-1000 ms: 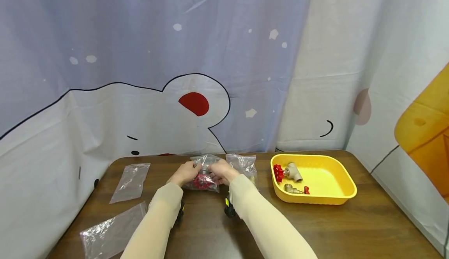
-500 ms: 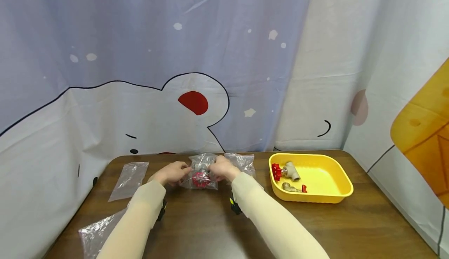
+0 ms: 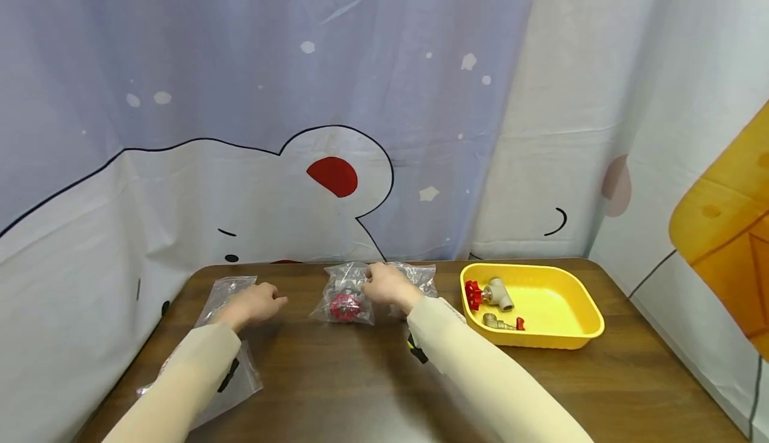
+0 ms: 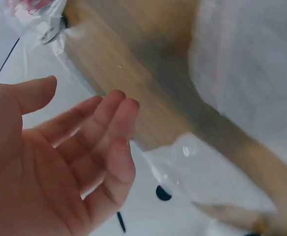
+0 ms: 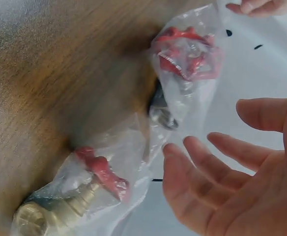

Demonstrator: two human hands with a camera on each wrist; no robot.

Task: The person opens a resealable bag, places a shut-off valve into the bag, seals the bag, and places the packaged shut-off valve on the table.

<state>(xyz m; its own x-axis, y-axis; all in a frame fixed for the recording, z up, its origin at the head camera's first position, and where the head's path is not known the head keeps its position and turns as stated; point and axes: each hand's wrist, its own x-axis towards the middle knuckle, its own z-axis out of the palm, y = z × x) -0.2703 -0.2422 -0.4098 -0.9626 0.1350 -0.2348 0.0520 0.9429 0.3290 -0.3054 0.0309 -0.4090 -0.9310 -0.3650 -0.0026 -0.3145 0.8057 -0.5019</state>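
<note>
My left hand [image 3: 255,304] hovers by the flat clear plastic bags at the left, its fingers relaxed around nothing in the left wrist view. At the table's back, a clear bag [image 3: 329,299] holds a valve with a red handwheel [image 3: 345,305]. My right hand [image 3: 387,285] is beside that bag's right edge and partly covers a second bag [image 3: 425,277]. In the right wrist view, this second bag contains a brass valve [image 5: 67,209] with a red handle [image 5: 101,172]. The fingers of my right hand are loosely bent, apart from both bags.
A yellow tray [image 3: 561,341] stands at the right with a grey tee-shaped valve [image 3: 498,294] and a small brass valve [image 3: 495,321] inside. Flat bags [image 3: 231,383] lie at the left, partly under my left forearm. A printed curtain [image 3: 240,96] hangs behind the table.
My left hand has left the bagged red-handwheel valve and moved left over the flat bags. My right hand has let go of that bag and shifted slightly right. The bag lies on the table.
</note>
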